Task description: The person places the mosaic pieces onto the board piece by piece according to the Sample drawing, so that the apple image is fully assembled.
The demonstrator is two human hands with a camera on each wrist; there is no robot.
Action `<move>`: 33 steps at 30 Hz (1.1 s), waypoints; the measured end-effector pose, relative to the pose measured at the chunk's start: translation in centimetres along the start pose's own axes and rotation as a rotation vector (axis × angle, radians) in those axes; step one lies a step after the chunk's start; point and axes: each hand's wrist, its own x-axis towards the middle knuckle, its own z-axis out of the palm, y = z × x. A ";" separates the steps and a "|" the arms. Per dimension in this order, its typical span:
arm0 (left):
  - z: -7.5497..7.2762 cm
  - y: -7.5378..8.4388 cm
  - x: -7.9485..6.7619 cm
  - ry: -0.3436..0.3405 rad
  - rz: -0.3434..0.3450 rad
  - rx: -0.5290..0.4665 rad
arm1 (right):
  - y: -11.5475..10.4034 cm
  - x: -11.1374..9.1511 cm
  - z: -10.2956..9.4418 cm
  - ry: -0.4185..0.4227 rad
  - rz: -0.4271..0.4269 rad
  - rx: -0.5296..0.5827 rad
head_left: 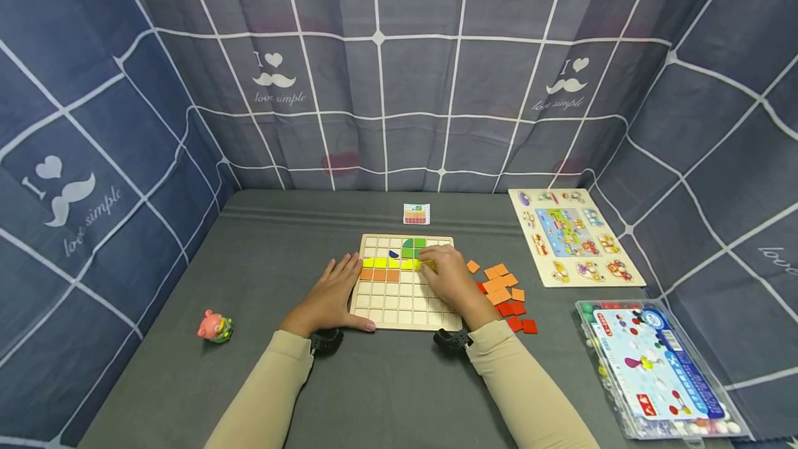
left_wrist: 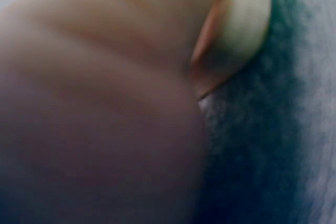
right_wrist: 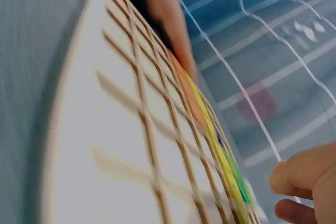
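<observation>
A wooden grid board (head_left: 399, 314) lies on the table between both hands. Yellow tiles (head_left: 377, 262) form a row across it, with orange tiles (head_left: 380, 276) below and green pieces (head_left: 414, 248) and a small blue piece (head_left: 393, 253) above. My left hand (head_left: 327, 296) rests at the board's left edge, fingers extended, thumb by the front corner. Over the board's right side, my right hand (head_left: 445, 276) has its fingertips at the right end of the yellow row. The right wrist view shows a gap between two bent fingertips (right_wrist: 286, 177). The left wrist view is blurred.
Loose orange tiles (head_left: 497, 289) and red tiles (head_left: 512, 309) lie right of the board. A small pattern card (head_left: 416, 214) sits behind it. Farther right are a picture puzzle board (head_left: 530, 270) and a clear plastic case (head_left: 661, 366). A pink figurine (head_left: 215, 326) stands left.
</observation>
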 end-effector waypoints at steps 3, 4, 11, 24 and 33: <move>0.0 0.0 0.0 0.001 0.001 0.004 | 2.1 -0.8 -1.9 -0.003 0.091 -0.022; 0.0 0.0 0.0 0.003 0.003 0.001 | 2.8 -1.1 -2.5 -0.010 0.121 -0.031; -0.1 0.0 -0.2 0.019 0.011 -0.005 | 6.5 -2.9 -5.6 -0.075 0.205 -0.080; 0.1 0.2 -0.2 0.019 0.002 -0.008 | 6.8 -4.3 -5.9 -0.032 0.156 -0.088; 0.1 0.2 -0.3 0.021 -0.006 -0.006 | 6.8 -4.2 -5.3 0.026 0.166 -0.087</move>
